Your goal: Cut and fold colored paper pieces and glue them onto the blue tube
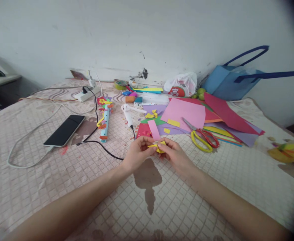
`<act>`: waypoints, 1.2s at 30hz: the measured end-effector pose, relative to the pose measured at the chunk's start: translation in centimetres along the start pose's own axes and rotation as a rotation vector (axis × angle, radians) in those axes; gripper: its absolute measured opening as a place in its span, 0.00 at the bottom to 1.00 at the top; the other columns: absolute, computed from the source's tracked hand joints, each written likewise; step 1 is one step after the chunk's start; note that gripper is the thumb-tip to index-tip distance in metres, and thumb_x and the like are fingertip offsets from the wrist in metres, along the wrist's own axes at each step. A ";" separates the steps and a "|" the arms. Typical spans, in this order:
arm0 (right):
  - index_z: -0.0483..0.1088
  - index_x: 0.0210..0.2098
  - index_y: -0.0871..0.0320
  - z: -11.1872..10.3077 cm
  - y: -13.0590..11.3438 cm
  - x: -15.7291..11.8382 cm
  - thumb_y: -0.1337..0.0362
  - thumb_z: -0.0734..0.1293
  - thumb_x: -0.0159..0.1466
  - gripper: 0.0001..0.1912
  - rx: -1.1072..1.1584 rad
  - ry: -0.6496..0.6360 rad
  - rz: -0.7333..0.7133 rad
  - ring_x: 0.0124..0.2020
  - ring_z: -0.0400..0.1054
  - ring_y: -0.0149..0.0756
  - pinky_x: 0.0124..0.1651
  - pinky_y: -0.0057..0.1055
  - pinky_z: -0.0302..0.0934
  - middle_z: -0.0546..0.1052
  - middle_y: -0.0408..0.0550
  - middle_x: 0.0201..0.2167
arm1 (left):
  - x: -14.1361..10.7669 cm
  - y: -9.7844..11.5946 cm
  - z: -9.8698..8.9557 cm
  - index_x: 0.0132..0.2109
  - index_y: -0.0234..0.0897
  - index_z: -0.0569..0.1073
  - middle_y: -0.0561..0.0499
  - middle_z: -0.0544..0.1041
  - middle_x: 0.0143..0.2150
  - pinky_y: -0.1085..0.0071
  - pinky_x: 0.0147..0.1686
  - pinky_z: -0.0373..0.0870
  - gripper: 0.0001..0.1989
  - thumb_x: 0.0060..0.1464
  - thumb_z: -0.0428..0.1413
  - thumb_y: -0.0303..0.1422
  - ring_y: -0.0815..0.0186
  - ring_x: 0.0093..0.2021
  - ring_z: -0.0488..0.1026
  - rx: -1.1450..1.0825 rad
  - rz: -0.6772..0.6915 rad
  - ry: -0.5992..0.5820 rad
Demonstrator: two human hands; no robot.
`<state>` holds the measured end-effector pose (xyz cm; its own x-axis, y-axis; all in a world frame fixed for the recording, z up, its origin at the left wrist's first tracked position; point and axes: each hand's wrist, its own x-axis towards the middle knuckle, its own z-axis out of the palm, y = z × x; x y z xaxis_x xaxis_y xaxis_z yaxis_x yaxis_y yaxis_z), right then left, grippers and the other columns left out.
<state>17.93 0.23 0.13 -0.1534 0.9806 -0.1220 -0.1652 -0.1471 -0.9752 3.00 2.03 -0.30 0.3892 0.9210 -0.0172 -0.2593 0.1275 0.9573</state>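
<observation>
My left hand [138,150] and my right hand [173,150] meet over the table, both closed on one small piece of yellow paper [159,146]. The paper looks bent or folded between thumbs and fingers; its lower side is hidden. Just beyond my fingers lies a pink paper strip [154,130] on red paper [143,130]. Small yellow paper pieces [173,123] rest on the sheets behind. To the right of my right hand are scissors [199,134] with red and yellow handles, their blades pointing away to the left. A white glue gun [128,117] lies beyond my left hand.
Left stand a phone [64,130] on a cable, a power strip [88,93] and a light blue paper stick with flowers [105,122]. Coloured sheets [187,113], a plastic bag [180,85] and a blue bag [229,82] are at the back right. A black cord [106,153] runs beside my left hand.
</observation>
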 end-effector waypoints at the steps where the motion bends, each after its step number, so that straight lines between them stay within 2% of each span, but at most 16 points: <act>1: 0.65 0.26 0.58 0.1 0.0 0.0 0.61 0.65 0.58 0.08 0.009 -0.002 -0.005 0.23 0.59 0.27 0.24 0.24 0.53 0.66 0.40 0.22 | 0.0 0.0 0.0 0.37 0.31 0.66 0.51 0.73 0.30 0.74 0.30 0.67 0.13 0.45 0.60 0.30 0.72 0.29 0.71 0.003 0.000 0.004; 9: 0.66 0.28 0.57 -0.2 0.9 -0.4 0.61 0.65 0.58 0.07 -0.003 -0.008 -0.030 0.22 0.60 0.27 0.24 0.25 0.53 0.68 0.40 0.22 | 0.1 0.0 0.0 0.38 0.32 0.66 0.53 0.73 0.29 0.74 0.31 0.68 0.15 0.44 0.61 0.29 0.71 0.29 0.72 -0.034 -0.040 -0.030; 28: 0.66 0.29 0.57 -0.6 0.7 -1.1 0.61 0.63 0.59 0.06 -0.110 -0.017 -0.075 0.24 0.61 0.28 0.24 0.25 0.55 0.69 0.41 0.24 | 0.2 -0.1 -0.2 0.41 0.32 0.66 0.52 0.72 0.30 0.73 0.32 0.67 0.16 0.43 0.60 0.28 0.71 0.29 0.71 0.066 -0.054 -0.052; 32: 0.66 0.29 0.56 -0.8 0.6 -1.0 0.59 0.64 0.59 0.08 -0.179 -0.036 -0.089 0.23 0.60 0.28 0.24 0.26 0.55 0.68 0.41 0.24 | 0.2 -0.4 -0.3 0.40 0.32 0.66 0.51 0.73 0.31 0.73 0.31 0.66 0.15 0.43 0.59 0.26 0.71 0.30 0.72 0.101 -0.021 -0.075; 36: 0.65 0.29 0.57 -0.9 0.4 -1.0 0.59 0.65 0.58 0.08 -0.296 -0.044 -0.100 0.23 0.58 0.27 0.24 0.26 0.54 0.65 0.40 0.23 | 0.0 -0.6 -0.3 0.42 0.32 0.66 0.51 0.72 0.30 0.73 0.31 0.66 0.15 0.45 0.58 0.27 0.69 0.30 0.71 0.264 0.084 -0.094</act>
<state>18.88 -0.65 -0.27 -0.1934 0.9809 -0.0212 0.1082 -0.0002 -0.9941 2.86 2.07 -0.94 0.4593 0.8846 0.0807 -0.0604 -0.0596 0.9964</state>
